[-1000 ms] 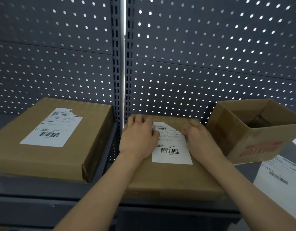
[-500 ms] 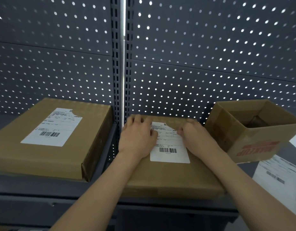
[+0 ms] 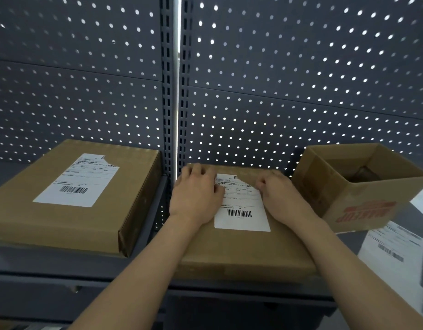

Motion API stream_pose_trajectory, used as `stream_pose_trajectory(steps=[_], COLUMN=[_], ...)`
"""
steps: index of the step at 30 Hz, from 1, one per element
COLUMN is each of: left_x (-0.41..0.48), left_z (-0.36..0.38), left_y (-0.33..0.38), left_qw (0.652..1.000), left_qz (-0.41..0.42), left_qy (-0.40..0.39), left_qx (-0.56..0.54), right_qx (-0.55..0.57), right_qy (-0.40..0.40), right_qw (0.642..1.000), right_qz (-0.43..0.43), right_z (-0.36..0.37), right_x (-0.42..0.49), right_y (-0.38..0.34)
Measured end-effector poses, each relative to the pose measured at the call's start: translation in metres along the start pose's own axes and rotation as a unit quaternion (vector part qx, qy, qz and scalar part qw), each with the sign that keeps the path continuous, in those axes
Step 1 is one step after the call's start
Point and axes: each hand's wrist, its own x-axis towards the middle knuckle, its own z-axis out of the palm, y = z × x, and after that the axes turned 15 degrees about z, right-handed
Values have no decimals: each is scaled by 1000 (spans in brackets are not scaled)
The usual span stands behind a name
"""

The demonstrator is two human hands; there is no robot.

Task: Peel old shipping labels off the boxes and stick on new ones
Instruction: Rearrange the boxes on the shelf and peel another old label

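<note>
Cardboard carton [image 3: 363, 194] (red print) right of label [image 3: 241, 208]

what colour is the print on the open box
Red print on brown card; head view.

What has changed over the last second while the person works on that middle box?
Very little. The right hand edged slightly left, its curled fingertips picking at the top right corner of the label; whether they have hold of it is unclear. The left hand stayed flat on the middle box. The label still lies flat, and the left box and open box did not move.
</note>
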Motion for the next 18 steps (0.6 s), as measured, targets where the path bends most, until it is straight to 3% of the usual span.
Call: stream_pose_trajectory(steps=[3,9,18], left_x=[0,1,0], left_z=[0,0,0], left_y=[-1,0,1], left_qw=[1000,1000,1000], left_qz=[1,-1,2], left_qy=[1,-1,1], left_qx=[1,2,3], right_qx=[76,37,-143], right_qy=[3,-9,50], right_qw=[997,998,987], right_qz=[5,-40,-54], right_z=[-5,-12,3], right_x=[-1,-2,-4], right_y=[11,4,-11])
